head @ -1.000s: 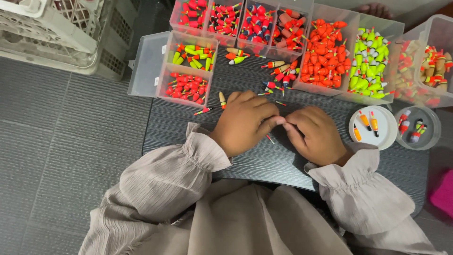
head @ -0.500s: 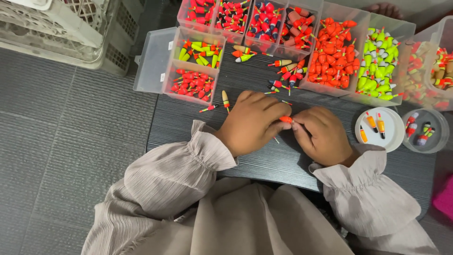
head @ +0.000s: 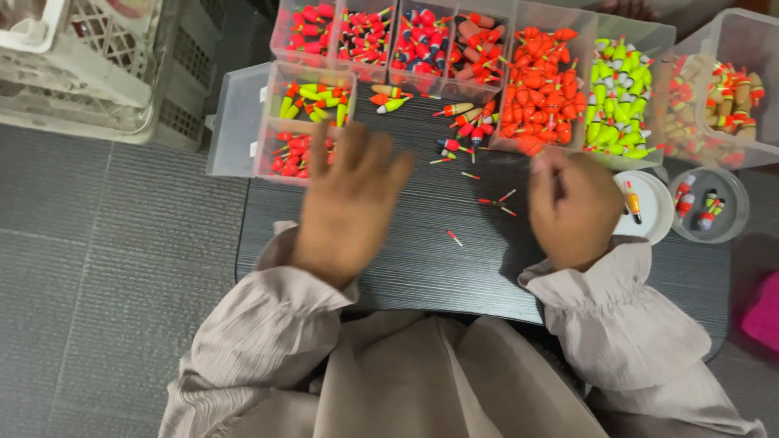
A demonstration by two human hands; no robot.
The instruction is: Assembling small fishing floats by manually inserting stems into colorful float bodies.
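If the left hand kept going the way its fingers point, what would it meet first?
Probably the small clear box of red and yellow-green floats: the left hand, fingers spread and blurred, already overlaps its near edge, though its height above the box is unclear.

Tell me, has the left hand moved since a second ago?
Yes. The left hand left the right hand at the table's middle and swung outward, fingers spread, toward the small clear box.

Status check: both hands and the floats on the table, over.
Left hand open, fingers spread, over the small compartment box. Right hand blurred, grip unclear. Loose floats scattered on the dark table between them. Nothing blocking.
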